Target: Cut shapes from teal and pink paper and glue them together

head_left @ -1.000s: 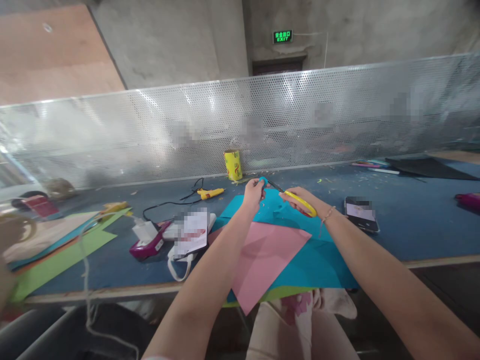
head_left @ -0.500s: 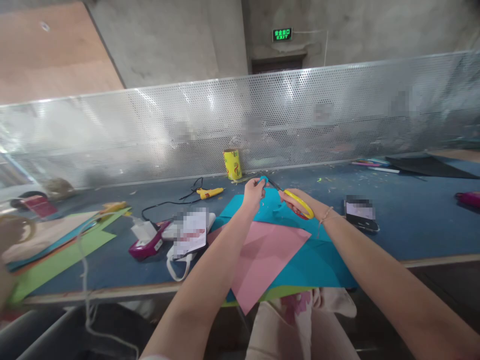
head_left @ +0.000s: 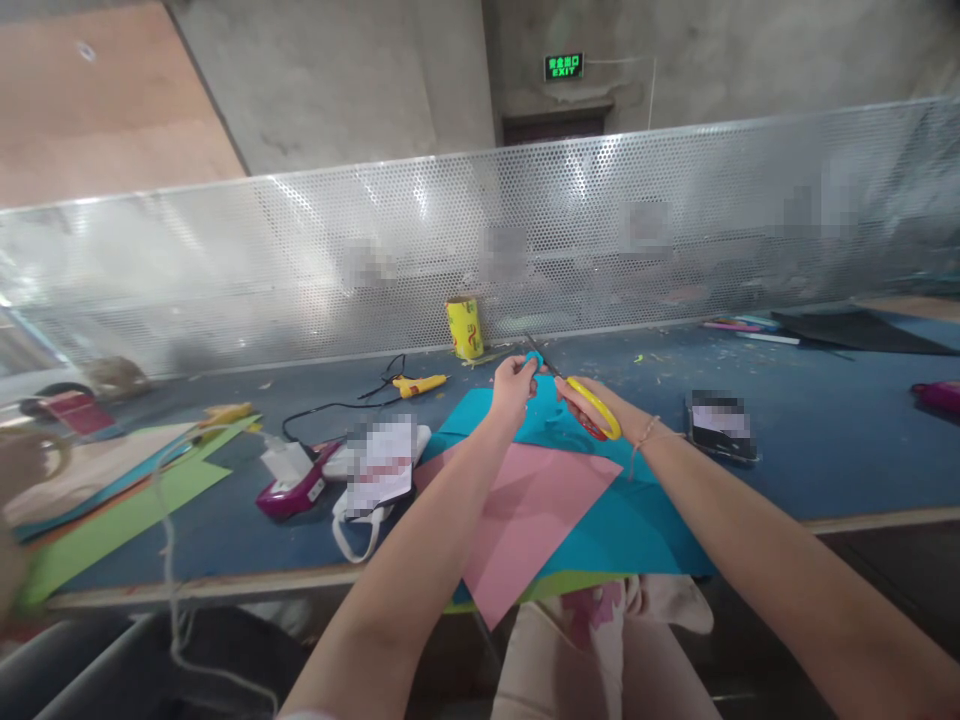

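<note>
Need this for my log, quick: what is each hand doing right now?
Left hand: closed, pinching the small teal paper piece.
Right hand: closed, its grip on the yellow scissors.

Lighting is moderate and diffuse. Streaky glare is recorded on the perforated shiny metal screen (head_left: pixel 442 215), strongest at left. A soft forearm shadow is cast on the pink paper sheet (head_left: pixel 551 510). The centre is sharp: the left hand (head_left: pixel 512 388) on the small teal paper scrap (head_left: pixel 533 358) and the right hand (head_left: pixel 619 406) on the yellow-handled scissors (head_left: pixel 598 409) are resolved. Edges are bowed; the left margin is blurred; several patches are pixelated.
</note>
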Available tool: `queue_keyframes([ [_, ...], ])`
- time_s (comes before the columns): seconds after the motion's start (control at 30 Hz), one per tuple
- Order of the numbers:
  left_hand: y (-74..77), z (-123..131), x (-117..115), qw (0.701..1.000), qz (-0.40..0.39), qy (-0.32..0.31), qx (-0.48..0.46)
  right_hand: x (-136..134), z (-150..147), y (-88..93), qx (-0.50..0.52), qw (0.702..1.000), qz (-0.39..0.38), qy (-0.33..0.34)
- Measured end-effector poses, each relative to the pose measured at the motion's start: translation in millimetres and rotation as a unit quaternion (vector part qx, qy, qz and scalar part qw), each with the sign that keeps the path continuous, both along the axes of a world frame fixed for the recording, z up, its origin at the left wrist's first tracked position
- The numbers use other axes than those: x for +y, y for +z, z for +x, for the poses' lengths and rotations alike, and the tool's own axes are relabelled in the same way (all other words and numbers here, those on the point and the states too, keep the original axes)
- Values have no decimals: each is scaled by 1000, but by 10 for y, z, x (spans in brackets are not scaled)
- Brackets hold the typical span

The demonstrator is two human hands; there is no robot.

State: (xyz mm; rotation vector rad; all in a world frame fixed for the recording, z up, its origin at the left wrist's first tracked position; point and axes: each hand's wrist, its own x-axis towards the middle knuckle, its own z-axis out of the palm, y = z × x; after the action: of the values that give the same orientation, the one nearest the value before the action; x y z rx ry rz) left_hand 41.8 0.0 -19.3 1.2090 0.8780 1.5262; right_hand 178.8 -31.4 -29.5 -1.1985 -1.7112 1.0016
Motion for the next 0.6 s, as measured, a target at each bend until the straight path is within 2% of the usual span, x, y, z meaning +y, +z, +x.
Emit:
queue_keyframes([
  [0.17,2,9,-7,1000,15,-3,-17,-12,0,31,-5,1000,6,1],
  [0.37,43,-3,-32,1000,-9,-8,-21,-20,24,50,-11,1000,-6,-8],
  [0.6,84,-52,-33,999,-33,9,-7,-128,43,167,-89,995,26,-22],
])
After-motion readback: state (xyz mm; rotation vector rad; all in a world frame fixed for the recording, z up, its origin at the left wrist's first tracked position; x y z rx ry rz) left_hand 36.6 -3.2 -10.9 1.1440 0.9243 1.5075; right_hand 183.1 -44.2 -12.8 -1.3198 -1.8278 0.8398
